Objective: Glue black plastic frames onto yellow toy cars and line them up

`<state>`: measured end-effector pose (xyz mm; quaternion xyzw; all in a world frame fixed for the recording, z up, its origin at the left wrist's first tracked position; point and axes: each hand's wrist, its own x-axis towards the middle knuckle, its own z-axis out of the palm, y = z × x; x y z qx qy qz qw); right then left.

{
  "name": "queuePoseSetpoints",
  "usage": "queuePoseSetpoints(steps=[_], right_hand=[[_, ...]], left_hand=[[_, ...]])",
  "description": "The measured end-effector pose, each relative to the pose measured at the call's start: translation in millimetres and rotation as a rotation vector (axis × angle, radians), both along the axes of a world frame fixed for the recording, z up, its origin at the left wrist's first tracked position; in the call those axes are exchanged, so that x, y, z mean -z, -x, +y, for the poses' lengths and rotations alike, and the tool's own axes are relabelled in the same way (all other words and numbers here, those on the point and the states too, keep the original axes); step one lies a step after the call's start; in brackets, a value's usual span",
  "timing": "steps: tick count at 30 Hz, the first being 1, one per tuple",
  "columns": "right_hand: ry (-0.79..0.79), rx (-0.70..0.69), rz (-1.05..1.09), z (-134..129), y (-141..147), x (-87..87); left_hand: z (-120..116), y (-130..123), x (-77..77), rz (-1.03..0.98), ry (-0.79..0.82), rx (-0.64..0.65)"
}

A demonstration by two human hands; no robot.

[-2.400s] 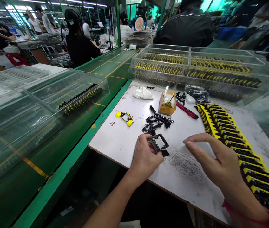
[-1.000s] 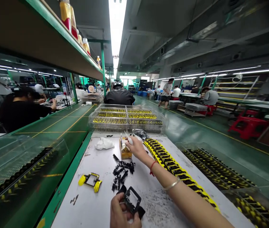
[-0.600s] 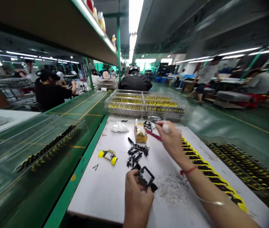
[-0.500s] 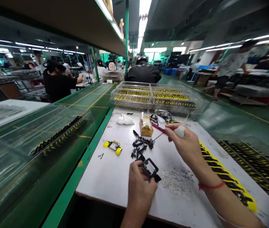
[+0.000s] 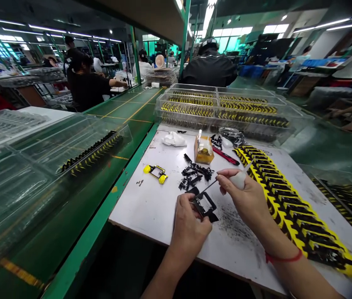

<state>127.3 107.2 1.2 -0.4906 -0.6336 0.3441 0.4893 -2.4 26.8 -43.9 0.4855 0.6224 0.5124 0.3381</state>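
Your left hand (image 5: 190, 230) grips the black frame (image 5: 205, 204); your right hand (image 5: 244, 199) pinches a white-handled pick (image 5: 240, 179), pointing down-left at the frame's upper edge.

Black frame (image 5: 204, 204): partly hidden behind the left hand (image 5: 190, 226). White grip (image 5: 239, 179): mostly covered by the right hand (image 5: 244, 199); its thin tip is too fine to identify. Left forearm (image 5: 160, 278) and right forearm (image 5: 300, 274): cut off by the bottom edge. Loose black parts (image 5: 194, 174): too small to identify singly. Clear trays (image 5: 219, 99): contents indistinct at this distance.
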Motion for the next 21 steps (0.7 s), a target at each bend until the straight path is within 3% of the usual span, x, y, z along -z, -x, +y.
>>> queuePoseSetpoints(steps=[9,14,21], right_hand=[[-0.007,0.004,0.018,0,-10,3.3],[0.113,-0.058,-0.017,-2,-27,8.3],[0.165,-0.138,-0.04,-4,-27,13.2]], left_hand=[[-1,0,-0.5,-0.026,-0.018,0.004],[-1,0,1.0,-0.029,-0.033,0.008],[-1,1,3.2,-0.02,-0.038,0.008]])
